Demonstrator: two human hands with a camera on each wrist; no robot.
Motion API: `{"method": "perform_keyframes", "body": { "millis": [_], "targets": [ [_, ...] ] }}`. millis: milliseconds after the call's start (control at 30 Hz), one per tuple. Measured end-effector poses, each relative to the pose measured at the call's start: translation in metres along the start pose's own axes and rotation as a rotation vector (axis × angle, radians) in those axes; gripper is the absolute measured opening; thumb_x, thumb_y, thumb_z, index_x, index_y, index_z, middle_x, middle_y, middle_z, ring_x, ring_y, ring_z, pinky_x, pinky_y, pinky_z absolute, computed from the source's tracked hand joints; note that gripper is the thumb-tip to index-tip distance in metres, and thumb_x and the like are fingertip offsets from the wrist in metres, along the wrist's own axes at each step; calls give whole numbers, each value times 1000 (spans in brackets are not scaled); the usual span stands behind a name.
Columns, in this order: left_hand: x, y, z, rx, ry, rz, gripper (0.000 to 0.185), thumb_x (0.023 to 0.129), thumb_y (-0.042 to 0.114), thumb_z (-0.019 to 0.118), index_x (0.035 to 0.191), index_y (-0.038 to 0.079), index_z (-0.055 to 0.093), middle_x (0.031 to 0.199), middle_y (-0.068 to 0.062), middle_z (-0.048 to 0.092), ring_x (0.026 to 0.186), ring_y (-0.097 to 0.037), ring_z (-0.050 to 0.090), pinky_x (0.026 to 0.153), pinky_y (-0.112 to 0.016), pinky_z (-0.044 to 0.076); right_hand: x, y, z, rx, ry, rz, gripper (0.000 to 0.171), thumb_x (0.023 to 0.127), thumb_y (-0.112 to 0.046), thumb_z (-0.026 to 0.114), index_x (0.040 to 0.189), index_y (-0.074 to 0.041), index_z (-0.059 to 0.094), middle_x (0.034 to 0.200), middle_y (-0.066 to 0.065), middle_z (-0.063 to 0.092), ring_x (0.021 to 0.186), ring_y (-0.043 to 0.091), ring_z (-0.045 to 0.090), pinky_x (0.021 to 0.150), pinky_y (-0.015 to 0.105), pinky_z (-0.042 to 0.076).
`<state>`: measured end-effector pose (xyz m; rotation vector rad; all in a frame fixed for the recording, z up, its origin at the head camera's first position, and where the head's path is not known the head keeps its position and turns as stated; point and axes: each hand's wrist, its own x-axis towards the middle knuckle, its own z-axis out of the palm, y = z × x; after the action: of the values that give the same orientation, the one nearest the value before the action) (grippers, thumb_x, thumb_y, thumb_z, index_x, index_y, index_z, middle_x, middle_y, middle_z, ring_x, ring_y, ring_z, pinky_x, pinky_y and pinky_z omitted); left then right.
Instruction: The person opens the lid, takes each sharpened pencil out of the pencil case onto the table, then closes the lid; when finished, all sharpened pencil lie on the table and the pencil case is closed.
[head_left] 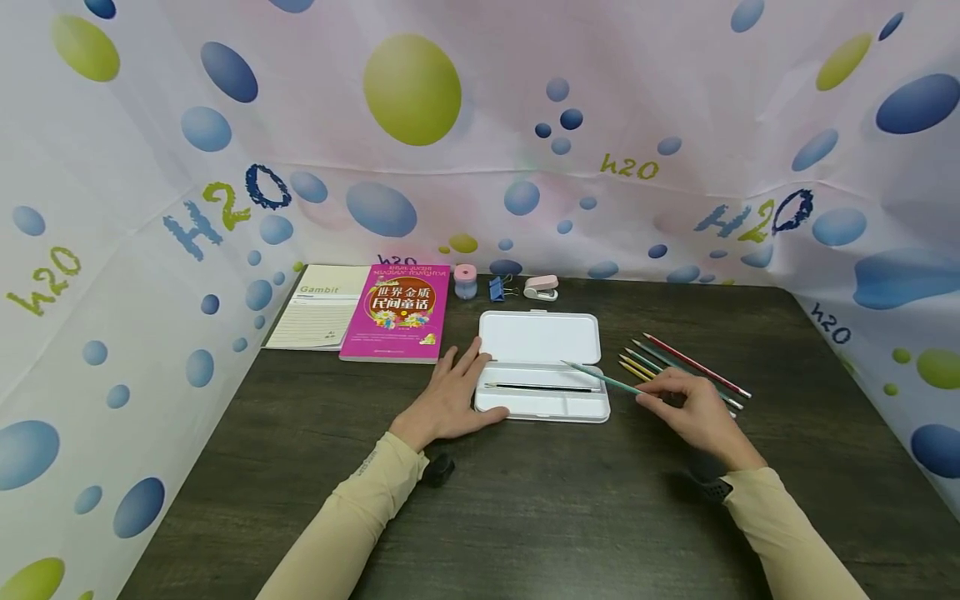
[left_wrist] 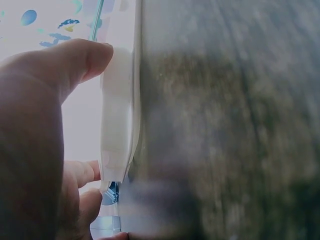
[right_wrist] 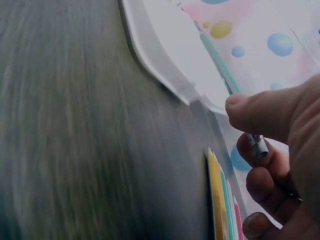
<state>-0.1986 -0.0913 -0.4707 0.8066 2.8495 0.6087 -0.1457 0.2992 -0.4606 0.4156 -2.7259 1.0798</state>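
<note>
Fingers of the right hand pinch 1 teal pencil near its end; its tip reaches over the open white pencil case. The left hand lies flat, fingers relaxed, against the left edge of the case. The case sits mid-table; loose pencils lie just right of it.
</note>
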Motion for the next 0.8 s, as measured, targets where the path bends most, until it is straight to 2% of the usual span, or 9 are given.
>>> {"method": "perform_keyframes", "body": {
  "millis": [300, 600, 800],
  "targets": [
    [0, 0, -2, -3, 0, 3, 95, 86, 72, 58, 156, 15, 29, 167, -7, 5, 148, -48, 8, 119, -59, 8, -34, 21, -27, -50, 131, 11, 10, 85, -4, 78, 92, -10, 79, 82, -4, 65, 64, 6, 48, 53, 20, 38],
    [1, -1, -2, 15, -10, -9, 96, 85, 72, 57, 157, 16, 27, 167, -7, 4, 148, -48, 8, 119, -58, 9, -54, 30, -37, -189, 151, 39, 7, 83, -7, 80, 89, -11, 80, 81, -5, 67, 68, 0, 53, 58, 17, 41],
    [1, 0, 0, 6, -13, -16, 96, 86, 72, 57, 157, 16, 27, 167, -5, 4, 148, -47, 8, 119, -57, 8, -57, 33, -36, -245, 165, 9, 10, 79, -4, 82, 86, -11, 79, 78, -7, 64, 69, 0, 51, 58, 18, 39]
  ]
}}
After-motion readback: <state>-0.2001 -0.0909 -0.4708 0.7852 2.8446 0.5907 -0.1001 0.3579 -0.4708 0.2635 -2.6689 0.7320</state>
